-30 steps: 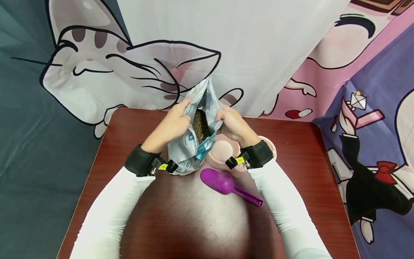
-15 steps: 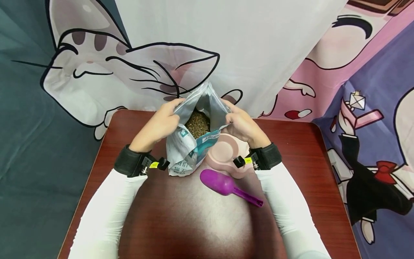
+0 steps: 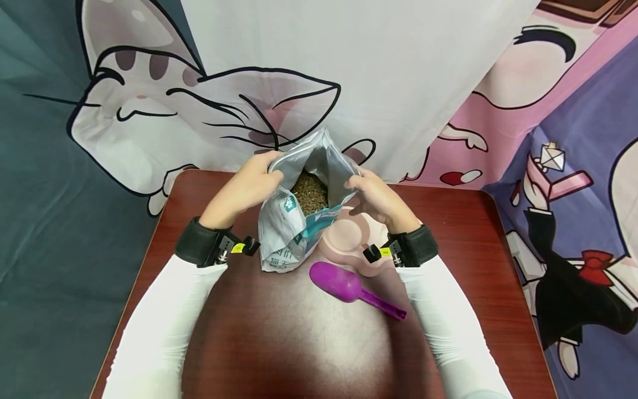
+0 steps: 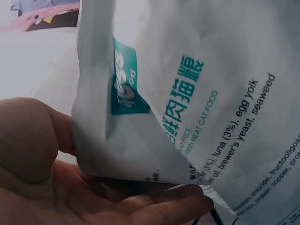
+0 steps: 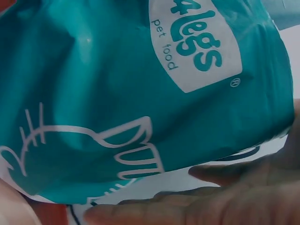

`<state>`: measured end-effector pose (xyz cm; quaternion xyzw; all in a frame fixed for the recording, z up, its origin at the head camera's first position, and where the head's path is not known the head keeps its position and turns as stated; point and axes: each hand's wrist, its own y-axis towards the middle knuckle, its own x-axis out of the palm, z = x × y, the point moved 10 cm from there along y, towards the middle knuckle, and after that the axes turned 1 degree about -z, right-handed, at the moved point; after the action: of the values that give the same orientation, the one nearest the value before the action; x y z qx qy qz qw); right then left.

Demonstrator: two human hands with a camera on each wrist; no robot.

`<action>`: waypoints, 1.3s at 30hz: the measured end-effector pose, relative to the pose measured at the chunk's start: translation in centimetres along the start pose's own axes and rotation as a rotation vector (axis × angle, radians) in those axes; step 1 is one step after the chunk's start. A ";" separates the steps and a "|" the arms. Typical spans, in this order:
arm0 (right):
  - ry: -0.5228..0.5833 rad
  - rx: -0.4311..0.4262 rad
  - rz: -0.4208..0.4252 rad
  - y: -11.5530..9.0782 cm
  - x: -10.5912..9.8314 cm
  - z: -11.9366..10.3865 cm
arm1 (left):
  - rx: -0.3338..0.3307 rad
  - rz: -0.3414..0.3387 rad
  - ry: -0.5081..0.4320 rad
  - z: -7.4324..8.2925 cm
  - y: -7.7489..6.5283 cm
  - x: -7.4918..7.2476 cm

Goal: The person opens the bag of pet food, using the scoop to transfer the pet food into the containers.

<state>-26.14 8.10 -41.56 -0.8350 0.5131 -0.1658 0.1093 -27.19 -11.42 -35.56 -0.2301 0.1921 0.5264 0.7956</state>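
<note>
A white and teal cat food bag point(image 3: 283, 221) stands on the table with its mouth spread wide. Brown kibble point(image 3: 310, 193) shows inside its silvery lining. My left hand point(image 3: 246, 188) pinches the left rim; in the left wrist view the bag's printed white side point(image 4: 140, 140) lies between thumb and fingers. At the opposite rim, my right hand point(image 3: 380, 202) holds the edge with its thumb while its other fingers stretch loosely below. The right wrist view has the teal front point(image 5: 84, 84) above those fingers. A purple scoop point(image 3: 341, 282) lies in front of the bag.
A pink double bowl point(image 3: 331, 249) sits right of the bag, partly beneath my right hand. Dark red wood forms the tabletop point(image 3: 448, 266). Cartoon-printed cloth point(image 3: 399, 83) hangs directly behind the table's far edge.
My hands have moved apart, pulling the bag's mouth from a narrow slit to a wide opening, so more kibble shows. The right hand's lower fingers have loosened slightly. Scoop and bowl stay put.
</note>
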 end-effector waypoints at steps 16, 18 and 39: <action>0.368 -0.042 -0.236 0.4 2.7 1.5 | -0.034 0.054 0.073 1.2 -0.1 -1.2; 0.380 -0.057 -0.234 0.4 2.7 1.6 | -0.015 0.065 0.153 1.9 -0.2 -1.6; 0.589 -0.159 -0.280 4.4 8.8 5.4 | 0.034 0.220 0.445 4.1 -2.9 -6.7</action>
<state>-23.92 -1.67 -46.65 -0.8197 0.4142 -0.3726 -0.1330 -26.73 -15.07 -28.04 -0.3047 0.3951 0.5430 0.6754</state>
